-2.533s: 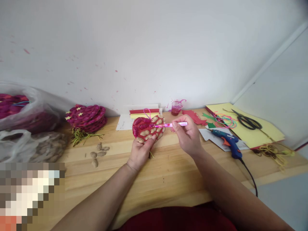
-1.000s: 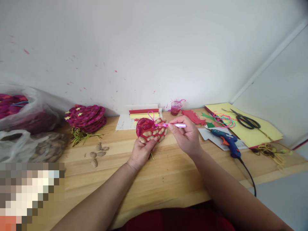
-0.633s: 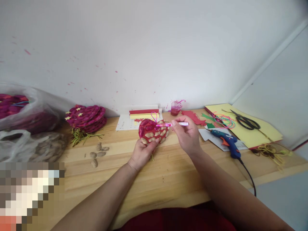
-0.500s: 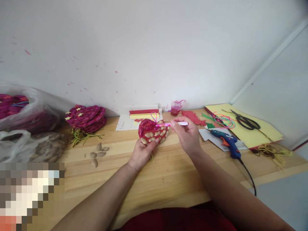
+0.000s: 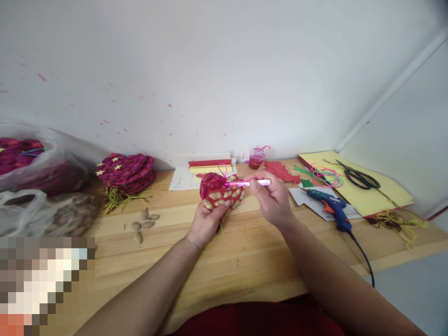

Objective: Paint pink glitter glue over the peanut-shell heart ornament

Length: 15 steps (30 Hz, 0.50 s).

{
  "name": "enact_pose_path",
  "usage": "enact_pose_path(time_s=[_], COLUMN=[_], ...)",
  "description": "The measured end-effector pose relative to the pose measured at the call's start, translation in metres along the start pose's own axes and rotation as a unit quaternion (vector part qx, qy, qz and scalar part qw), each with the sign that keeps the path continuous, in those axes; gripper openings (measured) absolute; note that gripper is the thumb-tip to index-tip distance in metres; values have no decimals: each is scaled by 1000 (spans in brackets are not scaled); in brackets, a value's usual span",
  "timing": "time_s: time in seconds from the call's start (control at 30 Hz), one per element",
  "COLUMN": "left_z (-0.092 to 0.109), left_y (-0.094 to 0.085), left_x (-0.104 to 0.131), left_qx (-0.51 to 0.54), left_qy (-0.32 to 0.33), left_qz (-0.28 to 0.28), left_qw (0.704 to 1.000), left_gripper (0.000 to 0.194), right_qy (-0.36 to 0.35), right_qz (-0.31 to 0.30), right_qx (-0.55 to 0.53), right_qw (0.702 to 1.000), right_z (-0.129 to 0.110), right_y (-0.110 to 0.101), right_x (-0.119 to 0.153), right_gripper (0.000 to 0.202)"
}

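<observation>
My left hand (image 5: 209, 218) grips the lower edge of a red, peanut-covered craft piece (image 5: 217, 196), thumb on its front. Peanuts at its upper left are wet with magenta paint; those to the right and below are plain tan. A pink loop of cord stands at its top. Between the thumb and fingers of my right hand (image 5: 271, 198) is a paintbrush (image 5: 261, 182) with a pale handle, stained magenta toward the tip. The brush tip touches the peanuts near the top middle of the piece. A plastic cup of magenta paint (image 5: 256, 160) stands behind, by the wall.
Painted peanut pieces (image 5: 128, 172) are stacked at left, beside bags with more pieces and peanuts (image 5: 75, 214). Loose peanuts (image 5: 140, 225) lie nearer. At right are red paper cutouts (image 5: 280, 171), a glue gun (image 5: 329, 204) with a cord, and scissors (image 5: 360, 177) on yellow paper.
My right hand and the brush have shifted slightly left and down across the peanuts. The craft piece stays in my left hand, almost unmoved.
</observation>
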<state>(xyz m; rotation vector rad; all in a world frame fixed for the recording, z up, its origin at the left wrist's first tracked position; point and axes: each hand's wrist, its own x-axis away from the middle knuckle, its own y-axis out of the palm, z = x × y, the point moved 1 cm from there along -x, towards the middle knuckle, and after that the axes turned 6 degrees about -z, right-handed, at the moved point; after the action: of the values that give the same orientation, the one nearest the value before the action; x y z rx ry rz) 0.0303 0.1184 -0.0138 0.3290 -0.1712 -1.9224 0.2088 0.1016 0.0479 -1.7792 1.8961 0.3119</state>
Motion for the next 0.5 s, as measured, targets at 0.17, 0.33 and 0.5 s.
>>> enact_pose_path(time_s=[0.17, 0.33, 0.5], left_z=[0, 7, 5], left_y=[0, 5, 3], left_x=[0, 1, 1], left_qx=[1, 2, -10], left_qy=[-6, 8, 5], left_qz=[14, -16, -8], left_qw=[1000, 1000, 1000], left_gripper=[33, 32, 31], right_qy=[-4, 6, -11], right_qz=[18, 17, 34], right_qx=[-5, -7, -29], right_qw=[1000, 1000, 999], right_z=[1, -1, -1], right_y=[-2, -3, -4], right_x=[-1, -3, -4], right_gripper=[32, 35, 35])
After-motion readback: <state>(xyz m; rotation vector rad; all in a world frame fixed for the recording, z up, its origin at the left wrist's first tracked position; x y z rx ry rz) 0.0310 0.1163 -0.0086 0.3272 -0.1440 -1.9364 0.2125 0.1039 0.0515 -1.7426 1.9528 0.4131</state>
